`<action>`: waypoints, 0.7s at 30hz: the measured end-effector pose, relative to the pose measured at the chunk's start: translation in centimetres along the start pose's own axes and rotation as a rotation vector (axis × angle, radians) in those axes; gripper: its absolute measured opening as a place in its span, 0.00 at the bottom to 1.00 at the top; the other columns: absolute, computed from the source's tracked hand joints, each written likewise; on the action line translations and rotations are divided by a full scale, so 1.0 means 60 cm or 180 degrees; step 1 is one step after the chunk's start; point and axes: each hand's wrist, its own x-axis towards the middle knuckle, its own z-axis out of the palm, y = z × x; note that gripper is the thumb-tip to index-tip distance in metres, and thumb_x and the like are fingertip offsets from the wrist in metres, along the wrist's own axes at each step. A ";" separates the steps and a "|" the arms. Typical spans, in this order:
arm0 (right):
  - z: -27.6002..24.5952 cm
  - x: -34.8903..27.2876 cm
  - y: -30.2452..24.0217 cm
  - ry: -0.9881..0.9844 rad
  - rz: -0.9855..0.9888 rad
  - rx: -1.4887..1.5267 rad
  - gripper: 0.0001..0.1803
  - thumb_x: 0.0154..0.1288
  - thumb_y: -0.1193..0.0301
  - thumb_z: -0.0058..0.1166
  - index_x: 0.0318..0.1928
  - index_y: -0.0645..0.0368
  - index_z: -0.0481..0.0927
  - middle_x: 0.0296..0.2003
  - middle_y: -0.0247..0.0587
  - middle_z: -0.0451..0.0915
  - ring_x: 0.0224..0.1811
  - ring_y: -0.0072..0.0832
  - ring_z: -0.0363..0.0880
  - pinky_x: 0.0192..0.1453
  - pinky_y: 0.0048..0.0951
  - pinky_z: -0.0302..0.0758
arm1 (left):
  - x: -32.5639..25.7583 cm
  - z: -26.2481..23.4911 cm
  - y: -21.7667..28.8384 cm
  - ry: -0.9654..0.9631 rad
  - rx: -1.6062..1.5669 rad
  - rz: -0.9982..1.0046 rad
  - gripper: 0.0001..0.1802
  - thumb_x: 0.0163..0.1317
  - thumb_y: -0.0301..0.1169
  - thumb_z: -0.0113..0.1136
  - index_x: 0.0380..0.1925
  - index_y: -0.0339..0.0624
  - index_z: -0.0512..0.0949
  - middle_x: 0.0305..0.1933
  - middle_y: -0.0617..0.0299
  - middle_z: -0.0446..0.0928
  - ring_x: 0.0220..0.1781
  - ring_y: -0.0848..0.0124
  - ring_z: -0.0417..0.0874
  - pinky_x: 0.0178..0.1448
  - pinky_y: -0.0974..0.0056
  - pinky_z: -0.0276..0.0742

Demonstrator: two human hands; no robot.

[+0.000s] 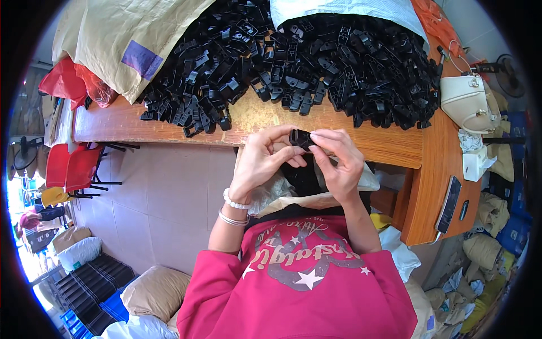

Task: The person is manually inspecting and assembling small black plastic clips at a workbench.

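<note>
In the head view, the left hand (265, 158) and the right hand (339, 161) meet just in front of the near edge of the wooden table (339, 138), and the fingers of both are pinched shut on one small black plastic clip (300, 138) held between them. Farther back on that table lies a big heap of black plastic parts (316, 62), with a brown paper sack (113, 39) at its left end, and a cream handbag (468, 101) and a dark phone (449, 203) toward its right end.
</note>
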 end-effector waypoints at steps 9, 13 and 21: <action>0.004 0.002 -0.016 -0.0067 0.0367 0.0047 0.13 0.58 0.78 0.60 0.45 0.63 0.82 0.45 0.45 0.80 0.47 0.37 0.78 0.50 0.29 0.74 | -0.013 0.020 0.000 0.0250 0.0467 0.0747 0.17 0.63 0.20 0.57 0.53 0.30 0.72 0.39 0.53 0.82 0.38 0.71 0.86 0.43 0.72 0.81; 0.012 -0.007 -0.006 -0.0125 0.1085 0.0756 0.15 0.61 0.76 0.58 0.49 0.62 0.80 0.46 0.46 0.79 0.47 0.35 0.79 0.52 0.30 0.73 | -0.019 0.025 0.001 0.0439 0.1348 0.1283 0.17 0.60 0.18 0.57 0.50 0.35 0.74 0.34 0.55 0.81 0.31 0.72 0.85 0.36 0.71 0.78; -0.015 0.022 0.008 -0.1103 0.0703 0.0804 0.09 0.60 0.77 0.60 0.41 0.65 0.82 0.36 0.43 0.80 0.40 0.32 0.79 0.46 0.27 0.74 | -0.028 -0.022 -0.009 0.1672 0.2365 0.2002 0.10 0.56 0.24 0.67 0.38 0.38 0.77 0.31 0.58 0.80 0.26 0.74 0.82 0.29 0.70 0.76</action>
